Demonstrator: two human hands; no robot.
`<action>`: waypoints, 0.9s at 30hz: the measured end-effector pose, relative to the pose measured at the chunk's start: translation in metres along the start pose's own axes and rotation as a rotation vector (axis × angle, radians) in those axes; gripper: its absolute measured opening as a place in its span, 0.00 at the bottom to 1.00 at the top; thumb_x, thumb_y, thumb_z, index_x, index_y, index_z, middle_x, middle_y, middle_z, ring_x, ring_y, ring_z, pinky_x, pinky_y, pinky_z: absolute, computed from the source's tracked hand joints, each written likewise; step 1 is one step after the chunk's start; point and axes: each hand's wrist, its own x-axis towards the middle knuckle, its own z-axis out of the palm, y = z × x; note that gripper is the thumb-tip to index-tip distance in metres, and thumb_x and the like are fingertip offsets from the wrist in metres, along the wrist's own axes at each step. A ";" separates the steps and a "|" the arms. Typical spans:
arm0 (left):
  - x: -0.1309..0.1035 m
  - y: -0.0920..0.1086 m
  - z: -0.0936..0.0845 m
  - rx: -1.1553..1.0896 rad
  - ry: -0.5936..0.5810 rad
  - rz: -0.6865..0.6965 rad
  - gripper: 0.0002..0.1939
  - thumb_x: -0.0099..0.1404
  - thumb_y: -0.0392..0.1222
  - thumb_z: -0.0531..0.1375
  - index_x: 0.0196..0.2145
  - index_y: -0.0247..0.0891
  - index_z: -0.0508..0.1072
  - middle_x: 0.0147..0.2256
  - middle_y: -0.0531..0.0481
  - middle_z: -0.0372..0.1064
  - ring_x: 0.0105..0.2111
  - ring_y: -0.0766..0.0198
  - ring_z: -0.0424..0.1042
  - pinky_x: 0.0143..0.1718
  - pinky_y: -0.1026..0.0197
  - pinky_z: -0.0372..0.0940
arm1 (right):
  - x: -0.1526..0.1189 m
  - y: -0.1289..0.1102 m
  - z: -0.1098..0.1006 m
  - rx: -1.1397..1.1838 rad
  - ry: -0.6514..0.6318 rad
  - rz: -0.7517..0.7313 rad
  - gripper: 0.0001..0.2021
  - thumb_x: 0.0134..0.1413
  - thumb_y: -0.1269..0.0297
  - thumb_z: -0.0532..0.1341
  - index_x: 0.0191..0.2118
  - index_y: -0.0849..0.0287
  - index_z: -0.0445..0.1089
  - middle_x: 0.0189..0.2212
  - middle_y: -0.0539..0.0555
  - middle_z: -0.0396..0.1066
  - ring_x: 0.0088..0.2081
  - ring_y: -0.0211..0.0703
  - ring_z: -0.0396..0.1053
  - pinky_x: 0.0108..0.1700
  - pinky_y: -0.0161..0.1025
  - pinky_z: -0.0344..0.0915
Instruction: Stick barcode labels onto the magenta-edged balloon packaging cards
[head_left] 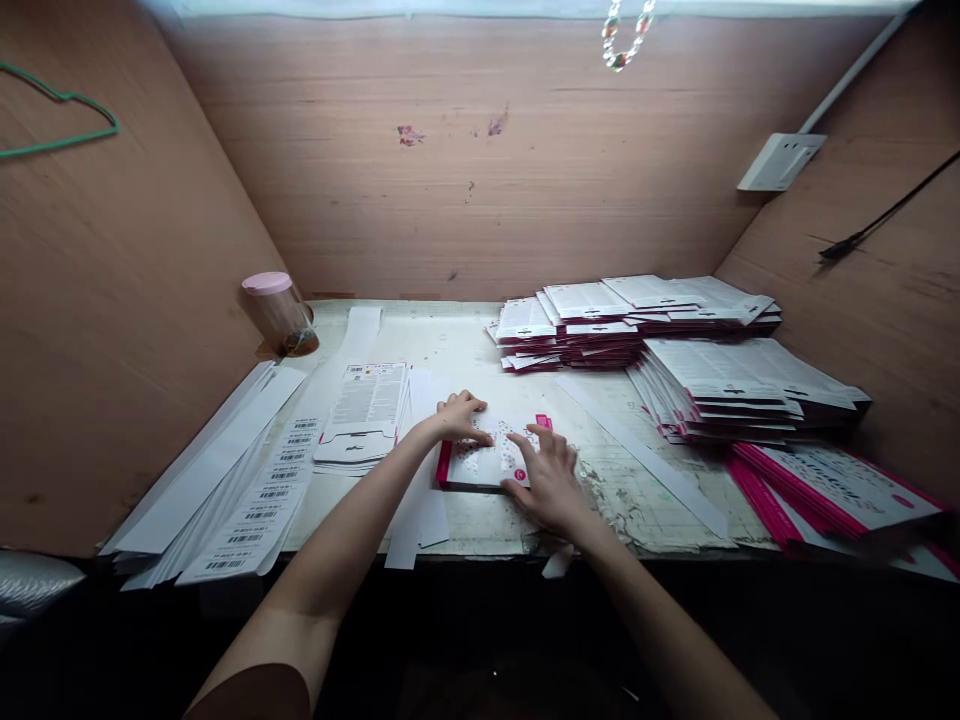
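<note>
A flat white and magenta printed carton lies on the table in front of me. My left hand is on its far left part, thumb across the top and the other fingers bent over toward the far side. Around the carton's right side is my right hand, its fingers curved and spread over the top and near edge. Magenta flaps show at the carton's left end and far right corner. Left of my hands lies a small stack of white printed cartons. Paper strips lie partly beneath the carton and my left forearm.
Barcode label sheets and long paper strips cover the left side. A lidded cup stands behind them. Carton stacks fill the back right, with magenta-edged cartons nearer. One loose strip lies right of my hands. Wooden walls enclose the table.
</note>
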 end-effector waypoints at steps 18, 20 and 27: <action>-0.082 0.013 -0.068 -0.728 -0.117 -0.111 0.23 0.51 0.54 0.68 0.39 0.37 0.73 0.37 0.46 0.77 0.35 0.54 0.77 0.35 0.57 0.71 | -0.059 -0.002 -0.011 0.713 0.344 0.108 0.08 0.62 0.64 0.55 0.44 0.57 0.68 0.42 0.57 0.68 0.46 0.46 0.67 0.48 0.45 0.67; -0.083 0.011 -0.060 -0.784 -0.099 -0.104 0.22 0.51 0.53 0.68 0.39 0.38 0.72 0.36 0.46 0.77 0.35 0.54 0.77 0.36 0.56 0.71 | -0.053 -0.005 -0.006 0.659 0.289 0.046 0.07 0.62 0.67 0.54 0.40 0.57 0.70 0.40 0.57 0.70 0.46 0.48 0.67 0.48 0.48 0.67; -0.085 0.001 -0.047 -0.835 -0.142 -0.164 0.22 0.51 0.52 0.70 0.38 0.40 0.68 0.35 0.47 0.77 0.32 0.56 0.77 0.32 0.59 0.72 | -0.051 -0.006 0.015 0.413 0.046 0.033 0.12 0.56 0.72 0.60 0.46 0.57 0.71 0.47 0.58 0.69 0.50 0.50 0.61 0.53 0.49 0.65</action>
